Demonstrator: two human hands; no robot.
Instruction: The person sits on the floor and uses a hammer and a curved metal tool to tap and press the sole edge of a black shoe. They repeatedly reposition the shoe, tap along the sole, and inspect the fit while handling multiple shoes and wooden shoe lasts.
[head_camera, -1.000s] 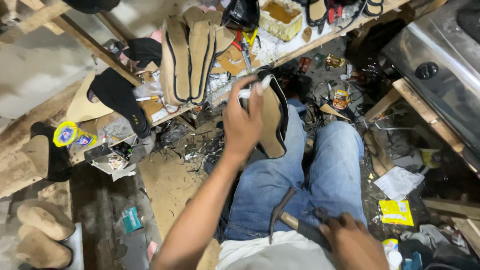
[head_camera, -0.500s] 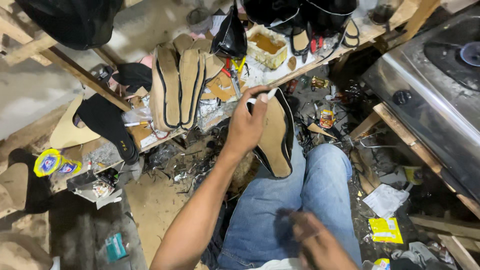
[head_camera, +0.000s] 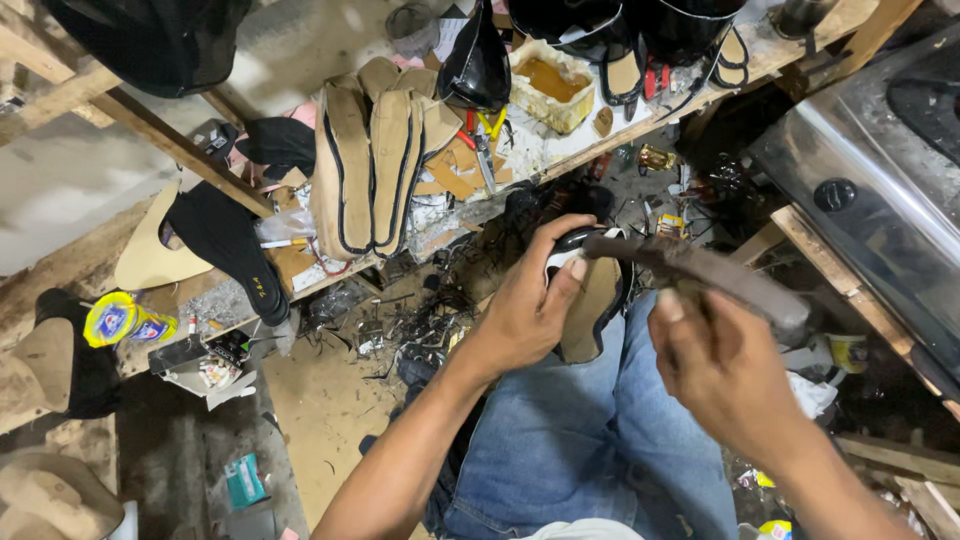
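Two hands show: the left hand (head_camera: 525, 305) and the right hand (head_camera: 720, 375). One shoe sole (head_camera: 590, 300) sits in the left; one hammer (head_camera: 700, 272) in the right. At eleven o'clock three tan soles (head_camera: 375, 165) stand bundled. One yellow tub (head_camera: 548, 85) sits at twelve. One yellow can (head_camera: 125, 322) lies at nine.

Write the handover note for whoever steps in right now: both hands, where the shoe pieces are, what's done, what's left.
Left hand: grip on the tan shoe sole, held over the lap.
Right hand: grip on a dark, blurred tool, its end at the sole's top edge.
Finished-looking soles stand stacked on the wooden bench, glue tub behind.
Done: cannot tell from the sole.
Left: working this sole with the tool.
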